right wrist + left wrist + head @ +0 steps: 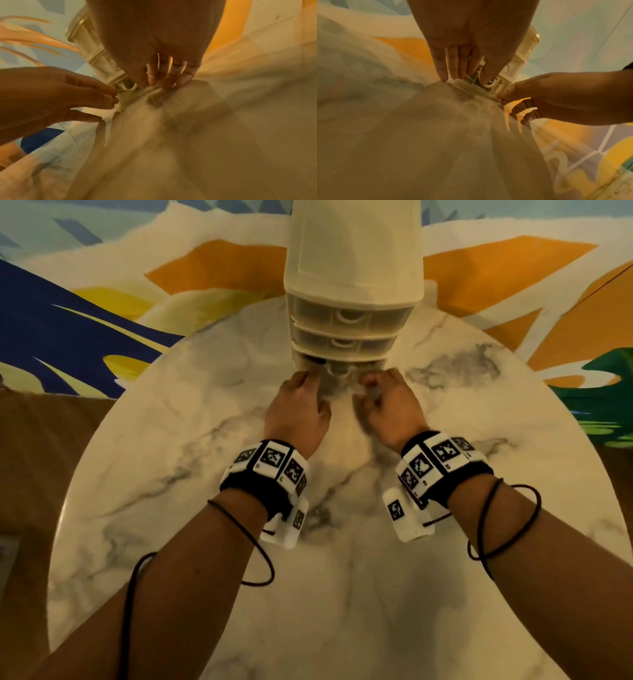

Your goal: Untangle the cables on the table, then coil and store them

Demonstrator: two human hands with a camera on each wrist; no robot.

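Here your left hand (298,409) and right hand (390,405), fingers extended, press the bottom drawer (337,378) at centre frame. Drawer tower (349,302) stands upper centre on marble surface (171,474). Cables unseen, likely hidden.

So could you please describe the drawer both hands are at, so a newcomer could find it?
A cream drawer tower stands at the marble table's far edge. The bottom drawer is the one: unlike the two shut above, it sits slightly pulled out.

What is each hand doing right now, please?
Left hand: open, straight fingers on the front of the bottom translucent plastic drawer.
Right hand: fingers curled at the same drawer; whether it grips cannot be told.
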